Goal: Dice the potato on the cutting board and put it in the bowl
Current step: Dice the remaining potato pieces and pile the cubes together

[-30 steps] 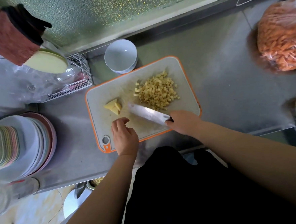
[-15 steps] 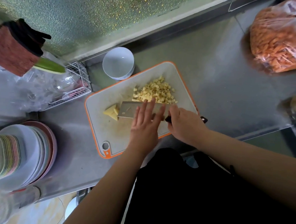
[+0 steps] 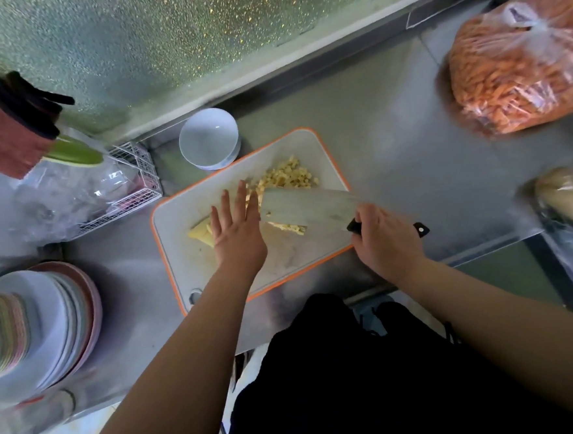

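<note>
A white cutting board [image 3: 285, 267] with an orange rim lies on the steel counter. A heap of diced potato [image 3: 289, 176] sits at its far side, and more dice show under the cleaver [image 3: 306, 206]. My right hand [image 3: 387, 240] grips the cleaver's black handle, the broad blade held flat above the board. My left hand [image 3: 238, 230] is spread with straight fingers beside the blade's left end, over the uncut potato chunks [image 3: 200, 232]. An empty white bowl [image 3: 209, 138] stands just beyond the board's far left corner.
A bag of orange carrot pieces [image 3: 523, 64] sits far right, a wrapped potato [image 3: 568, 197] right of the board. A wire basket [image 3: 134, 186] with clear plastic stands left. Stacked plates [image 3: 43, 328] fill the near left corner. The counter's front edge runs just below the board.
The cleaver has turned flat and slid right under part of the dice. My left hand went from curled at the board's near edge to spread flat beside the blade.
</note>
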`<state>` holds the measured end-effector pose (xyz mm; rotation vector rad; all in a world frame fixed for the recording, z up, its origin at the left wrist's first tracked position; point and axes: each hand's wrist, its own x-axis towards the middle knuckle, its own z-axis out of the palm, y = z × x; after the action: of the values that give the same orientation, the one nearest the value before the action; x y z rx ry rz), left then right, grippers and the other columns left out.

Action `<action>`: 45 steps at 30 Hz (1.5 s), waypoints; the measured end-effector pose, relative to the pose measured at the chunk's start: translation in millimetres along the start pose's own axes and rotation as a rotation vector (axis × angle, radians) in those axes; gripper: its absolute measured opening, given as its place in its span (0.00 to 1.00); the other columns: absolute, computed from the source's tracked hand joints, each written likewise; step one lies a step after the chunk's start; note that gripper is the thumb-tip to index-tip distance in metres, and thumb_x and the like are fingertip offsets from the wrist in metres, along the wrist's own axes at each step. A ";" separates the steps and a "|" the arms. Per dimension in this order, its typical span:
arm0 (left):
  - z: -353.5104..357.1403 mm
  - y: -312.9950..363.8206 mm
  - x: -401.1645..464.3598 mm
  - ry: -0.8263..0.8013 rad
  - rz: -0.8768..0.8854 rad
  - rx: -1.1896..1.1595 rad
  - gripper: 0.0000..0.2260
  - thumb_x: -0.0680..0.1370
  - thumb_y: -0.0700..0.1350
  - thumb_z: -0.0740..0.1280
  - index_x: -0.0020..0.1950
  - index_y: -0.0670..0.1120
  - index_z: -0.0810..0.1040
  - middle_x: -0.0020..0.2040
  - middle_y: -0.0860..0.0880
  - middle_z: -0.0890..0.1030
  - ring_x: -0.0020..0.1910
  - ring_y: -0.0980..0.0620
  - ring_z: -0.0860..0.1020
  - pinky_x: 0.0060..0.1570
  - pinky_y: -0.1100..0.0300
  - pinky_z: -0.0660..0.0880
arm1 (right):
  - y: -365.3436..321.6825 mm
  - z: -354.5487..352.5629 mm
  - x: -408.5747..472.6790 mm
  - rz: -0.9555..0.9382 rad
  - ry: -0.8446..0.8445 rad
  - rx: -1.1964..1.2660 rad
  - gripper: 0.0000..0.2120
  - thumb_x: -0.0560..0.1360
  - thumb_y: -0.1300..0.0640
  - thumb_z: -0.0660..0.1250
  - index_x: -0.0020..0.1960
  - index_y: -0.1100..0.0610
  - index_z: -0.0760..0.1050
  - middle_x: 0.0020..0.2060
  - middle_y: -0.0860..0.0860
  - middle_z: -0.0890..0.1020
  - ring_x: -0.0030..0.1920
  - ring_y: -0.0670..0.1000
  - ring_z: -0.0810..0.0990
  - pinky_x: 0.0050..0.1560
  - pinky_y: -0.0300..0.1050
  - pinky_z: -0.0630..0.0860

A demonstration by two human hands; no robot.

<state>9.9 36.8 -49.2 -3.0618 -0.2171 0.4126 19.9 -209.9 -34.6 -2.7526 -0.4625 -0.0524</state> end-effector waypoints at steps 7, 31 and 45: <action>1.8 9.5 6.7 0.150 0.009 -0.319 0.18 0.81 0.51 0.57 0.70 0.51 0.71 0.75 0.51 0.65 0.75 0.46 0.58 0.73 0.50 0.51 | 5.1 -5.0 4.9 0.193 0.048 0.157 0.13 0.67 0.64 0.71 0.48 0.64 0.70 0.37 0.62 0.79 0.35 0.66 0.78 0.32 0.49 0.68; 35.6 -59.7 -6.7 0.013 -0.497 -0.560 0.16 0.75 0.49 0.69 0.62 0.49 0.74 0.64 0.44 0.69 0.60 0.40 0.65 0.53 0.57 0.64 | -44.8 2.8 11.6 0.106 -0.075 0.286 0.14 0.72 0.57 0.69 0.54 0.61 0.71 0.40 0.55 0.81 0.35 0.60 0.80 0.31 0.45 0.71; 49.6 -15.5 -58.8 0.049 -0.185 -0.700 0.25 0.70 0.48 0.75 0.65 0.47 0.73 0.62 0.48 0.72 0.61 0.47 0.68 0.59 0.57 0.66 | -56.5 16.5 13.9 0.146 -0.356 0.297 0.13 0.75 0.53 0.64 0.57 0.54 0.65 0.43 0.53 0.81 0.41 0.58 0.80 0.38 0.50 0.75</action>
<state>-61.5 44.9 -80.7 -3.6634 -0.7887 0.2949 14.5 -149.9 -30.1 -2.4931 -0.3255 0.5083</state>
